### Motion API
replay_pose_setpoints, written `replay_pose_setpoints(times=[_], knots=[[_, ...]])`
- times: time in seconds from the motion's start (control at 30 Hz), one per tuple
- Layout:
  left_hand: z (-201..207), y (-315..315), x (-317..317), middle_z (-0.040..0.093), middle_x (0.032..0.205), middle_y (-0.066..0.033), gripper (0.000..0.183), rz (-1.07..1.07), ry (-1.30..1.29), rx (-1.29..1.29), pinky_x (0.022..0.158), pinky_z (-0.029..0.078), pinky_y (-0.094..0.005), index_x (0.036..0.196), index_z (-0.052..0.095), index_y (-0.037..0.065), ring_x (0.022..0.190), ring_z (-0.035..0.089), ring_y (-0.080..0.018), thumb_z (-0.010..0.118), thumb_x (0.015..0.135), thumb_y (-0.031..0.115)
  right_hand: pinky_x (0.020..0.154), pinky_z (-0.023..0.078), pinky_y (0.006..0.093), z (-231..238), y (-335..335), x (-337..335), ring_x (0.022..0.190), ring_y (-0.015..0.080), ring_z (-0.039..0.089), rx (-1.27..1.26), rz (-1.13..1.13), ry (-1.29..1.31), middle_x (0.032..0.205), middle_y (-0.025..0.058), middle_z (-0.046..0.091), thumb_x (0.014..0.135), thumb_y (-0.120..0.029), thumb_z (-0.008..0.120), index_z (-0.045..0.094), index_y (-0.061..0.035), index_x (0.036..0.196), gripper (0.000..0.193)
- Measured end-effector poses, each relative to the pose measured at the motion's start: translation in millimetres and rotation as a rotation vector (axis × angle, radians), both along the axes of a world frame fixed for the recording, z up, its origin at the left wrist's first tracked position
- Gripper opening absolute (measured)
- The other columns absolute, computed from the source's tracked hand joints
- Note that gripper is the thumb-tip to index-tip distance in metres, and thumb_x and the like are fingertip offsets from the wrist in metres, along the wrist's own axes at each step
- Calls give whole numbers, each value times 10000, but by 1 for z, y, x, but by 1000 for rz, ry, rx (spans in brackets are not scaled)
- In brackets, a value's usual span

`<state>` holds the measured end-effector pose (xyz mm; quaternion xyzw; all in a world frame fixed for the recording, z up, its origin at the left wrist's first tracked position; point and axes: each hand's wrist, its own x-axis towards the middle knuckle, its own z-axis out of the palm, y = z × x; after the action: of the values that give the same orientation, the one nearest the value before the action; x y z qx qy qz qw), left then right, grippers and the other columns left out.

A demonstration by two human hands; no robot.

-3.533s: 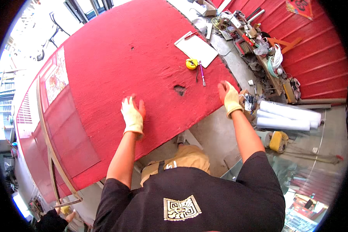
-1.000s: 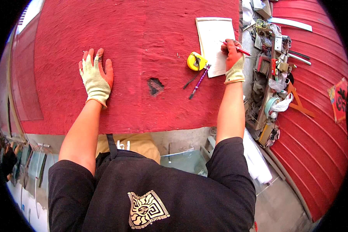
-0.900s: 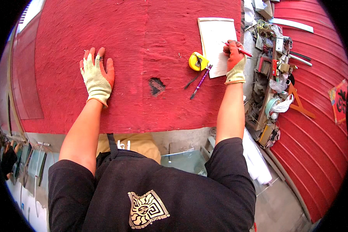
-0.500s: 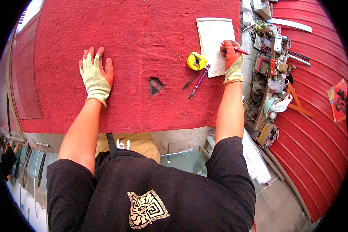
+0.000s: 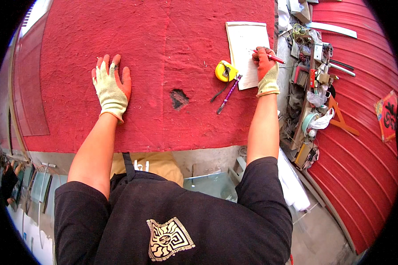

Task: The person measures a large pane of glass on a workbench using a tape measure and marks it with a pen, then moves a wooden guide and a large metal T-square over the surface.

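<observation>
Both my hands wear cream knit gloves with red-coated fingers. My left hand (image 5: 111, 88) lies flat on the red cloth-covered table (image 5: 139, 117), fingers apart and holding nothing. In my right hand (image 5: 266, 70) a red pen (image 5: 275, 58) is gripped, its tip over the white notepad (image 5: 242, 42). The heel of that hand rests at the pad's right edge, covering part of the page. Just left of the pad sits a yellow tape measure (image 5: 226, 71) with a black strap. A purple glass cutter-like stick (image 5: 230, 93) lies slanted below it.
A dark worn hole (image 5: 179, 99) marks the cloth between my arms. Along the table's right side runs a cluttered shelf (image 5: 306, 112) with tools, tape and plastic bags. Beyond it is red corrugated sheeting (image 5: 362, 66). Glass panes (image 5: 212, 185) stand below the near edge.
The whole view has shifted very slightly. My left hand stays flat, and my right hand keeps the pen at nearly the same place on the notepad.
</observation>
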<state>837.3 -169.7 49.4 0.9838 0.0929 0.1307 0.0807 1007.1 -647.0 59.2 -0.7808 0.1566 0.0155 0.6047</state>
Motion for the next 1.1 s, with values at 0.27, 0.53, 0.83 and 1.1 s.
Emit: replay_pose_setpoints(times=[0.27,0.53,0.83,1.1], knots=[[3,-1,1,554,1514,-114,477,-1,-11,31,1237,312,-577,1445,621,181,1479,463,-349,688,994,321,686,514,253,-3,-1,0,741,118,675,12,6,-18,865,57,736,1031,-293,713,674,-27,1068,272],[1,0,0,534,1537,-131,463,-1,-2,-23,1262,270,-570,1428,641,178,1510,422,-341,673,996,342,688,488,246,33,29,-23,734,80,597,-74,23,-144,846,10,687,1044,-247,719,715,-31,1131,233],[1,1,-1,546,1528,-133,467,-1,-11,23,1254,287,-570,1444,624,189,1498,438,-359,661,1007,349,1066,489,483,63,139,-119,1198,334,618,-1143,763,-485,1225,87,668,880,-50,688,699,-206,1356,502],[0,3,-6,539,1539,-132,465,19,-19,30,1259,284,-570,1453,617,194,1495,442,-359,636,1027,377,1050,485,488,55,114,-149,1181,378,626,-1154,167,-322,1314,181,666,936,-245,738,631,-62,1426,535]])
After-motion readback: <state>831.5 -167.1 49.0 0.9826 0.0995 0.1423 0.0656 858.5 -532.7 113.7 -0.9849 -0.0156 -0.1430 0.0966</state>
